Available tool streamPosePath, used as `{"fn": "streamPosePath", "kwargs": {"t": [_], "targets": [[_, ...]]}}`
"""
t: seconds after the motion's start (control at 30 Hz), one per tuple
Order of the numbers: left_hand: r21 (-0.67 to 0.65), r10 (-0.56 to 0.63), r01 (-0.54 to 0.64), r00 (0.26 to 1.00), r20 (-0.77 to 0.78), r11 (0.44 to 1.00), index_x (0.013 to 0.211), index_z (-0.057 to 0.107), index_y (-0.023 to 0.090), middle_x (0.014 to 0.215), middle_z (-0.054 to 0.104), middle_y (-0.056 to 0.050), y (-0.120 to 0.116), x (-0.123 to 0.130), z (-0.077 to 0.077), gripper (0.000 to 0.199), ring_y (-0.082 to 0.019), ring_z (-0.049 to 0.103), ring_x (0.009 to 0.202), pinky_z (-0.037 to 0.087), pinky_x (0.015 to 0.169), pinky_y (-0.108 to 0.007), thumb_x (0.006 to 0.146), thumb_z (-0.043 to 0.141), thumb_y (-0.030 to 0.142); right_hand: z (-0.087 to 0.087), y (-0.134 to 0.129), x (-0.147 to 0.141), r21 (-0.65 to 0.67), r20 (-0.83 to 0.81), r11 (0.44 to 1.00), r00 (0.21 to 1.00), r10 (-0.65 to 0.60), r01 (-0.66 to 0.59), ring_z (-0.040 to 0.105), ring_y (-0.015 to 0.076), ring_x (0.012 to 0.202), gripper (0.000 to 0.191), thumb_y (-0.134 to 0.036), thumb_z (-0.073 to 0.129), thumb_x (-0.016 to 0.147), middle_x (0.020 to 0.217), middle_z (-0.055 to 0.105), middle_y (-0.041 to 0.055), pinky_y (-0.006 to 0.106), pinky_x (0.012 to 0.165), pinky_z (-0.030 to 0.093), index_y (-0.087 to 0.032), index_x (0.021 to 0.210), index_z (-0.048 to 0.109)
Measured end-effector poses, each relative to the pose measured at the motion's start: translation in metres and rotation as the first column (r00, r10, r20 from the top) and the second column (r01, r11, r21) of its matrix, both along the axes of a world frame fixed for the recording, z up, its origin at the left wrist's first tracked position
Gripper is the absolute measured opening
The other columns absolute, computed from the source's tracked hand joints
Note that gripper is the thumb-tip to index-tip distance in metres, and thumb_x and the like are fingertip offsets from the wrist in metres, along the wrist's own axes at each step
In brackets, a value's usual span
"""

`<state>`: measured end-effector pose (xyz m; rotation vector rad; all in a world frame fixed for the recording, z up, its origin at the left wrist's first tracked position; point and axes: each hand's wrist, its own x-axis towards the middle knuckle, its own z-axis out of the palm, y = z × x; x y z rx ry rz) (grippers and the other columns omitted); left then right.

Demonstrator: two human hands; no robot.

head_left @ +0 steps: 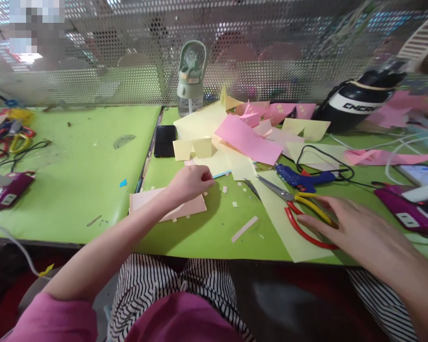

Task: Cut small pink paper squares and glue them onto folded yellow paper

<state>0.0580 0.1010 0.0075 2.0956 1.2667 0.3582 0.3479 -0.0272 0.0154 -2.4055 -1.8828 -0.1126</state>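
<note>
My left hand (193, 183) is closed with its fingers curled under, over the far edge of a pale pink paper strip (148, 200) on the green table. What it pinches, if anything, is hidden. At the right, my right hand (345, 225) has its thumb and fingers on the handles of a pair of scissors (290, 196), one handle red and one yellow. The scissors lie partly across a pale yellow paper sheet (283, 216), blades pointing up and left. Near their tips is a small dark pointed tool (252, 188). Tiny paper scraps (234, 204) are scattered between my hands.
Behind lie a blue glue gun (305, 178), a pile of pink paper (249, 140) and yellow paper, a black phone (165, 141) and a clear bottle (190, 90). A black bottle (355, 102) leans at the perforated metal screen (107, 52). Cables cross the right side.
</note>
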Motion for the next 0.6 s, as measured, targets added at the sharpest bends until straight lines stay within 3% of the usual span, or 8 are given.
{"fn": "streamPosePath", "kwargs": {"t": [0.1, 0.23, 0.37, 0.47, 0.6], "targets": [[0.173, 0.027, 0.013, 0.974, -0.223, 0.985, 0.087, 0.065, 0.017, 0.090, 0.070, -0.007, -0.017, -0.026, 0.005, 0.018, -0.019, 0.062, 0.078, 0.046, 0.068, -0.030, 0.089, 0.050, 0.027, -0.003, 0.000, -0.009, 0.117, 0.022, 0.959, 0.966, 0.259, -0.259, 0.067, 0.0333, 0.093, 0.075, -0.074, 0.024, 0.088, 0.097, 0.071, 0.0181, 0.046, 0.081, 0.051, -0.014, 0.104, 0.067], [0.339, 0.173, -0.029, 0.899, -0.403, 0.940, 0.107, 0.064, 0.017, 0.114, 0.067, -0.011, -0.044, -0.068, -0.006, 0.027, -0.030, 0.058, 0.107, 0.047, 0.090, -0.044, 0.093, 0.052, 0.036, -0.015, 0.006, -0.038, 0.175, -0.074, 0.871, 0.876, 0.477, -0.459, 0.067, 0.0269, 0.091, 0.051, -0.057, 0.028, 0.096, 0.097, 0.071, 0.0108, 0.042, 0.081, 0.052, -0.022, 0.099, 0.065], [0.439, 0.335, -0.136, 0.847, -0.414, 0.888, 0.126, 0.055, 0.018, 0.139, 0.054, -0.014, -0.062, -0.100, -0.023, 0.041, -0.035, 0.044, 0.130, 0.038, 0.105, -0.051, 0.091, 0.057, 0.039, -0.023, 0.018, -0.052, 0.133, -0.106, 0.858, 0.854, 0.510, -0.496, 0.067, 0.0276, 0.091, 0.049, -0.054, 0.029, 0.096, 0.096, 0.070, 0.0112, 0.044, 0.082, 0.052, -0.021, 0.096, 0.066], [0.391, 0.386, -0.237, 0.846, -0.367, 0.890, 0.131, 0.051, 0.017, 0.137, 0.056, -0.013, -0.064, -0.115, -0.031, 0.046, -0.034, 0.047, 0.128, 0.041, 0.102, -0.050, 0.091, 0.055, 0.040, -0.018, 0.026, -0.055, 0.085, -0.184, 0.871, 0.851, 0.491, -0.484, 0.067, 0.0276, 0.092, 0.045, -0.052, 0.033, 0.094, 0.098, 0.070, 0.0108, 0.044, 0.081, 0.053, -0.021, 0.098, 0.066], [0.362, 0.387, -0.271, 0.871, -0.303, 0.892, 0.133, 0.049, 0.016, 0.127, 0.062, -0.013, -0.061, -0.125, -0.037, 0.050, -0.033, 0.051, 0.121, 0.044, 0.098, -0.047, 0.090, 0.056, 0.040, -0.013, 0.034, -0.068, 0.002, -0.292, 0.855, 0.818, 0.496, -0.518, 0.065, 0.0271, 0.097, 0.037, -0.049, 0.042, 0.091, 0.105, 0.069, 0.0097, 0.044, 0.085, 0.052, -0.023, 0.102, 0.065]]}}
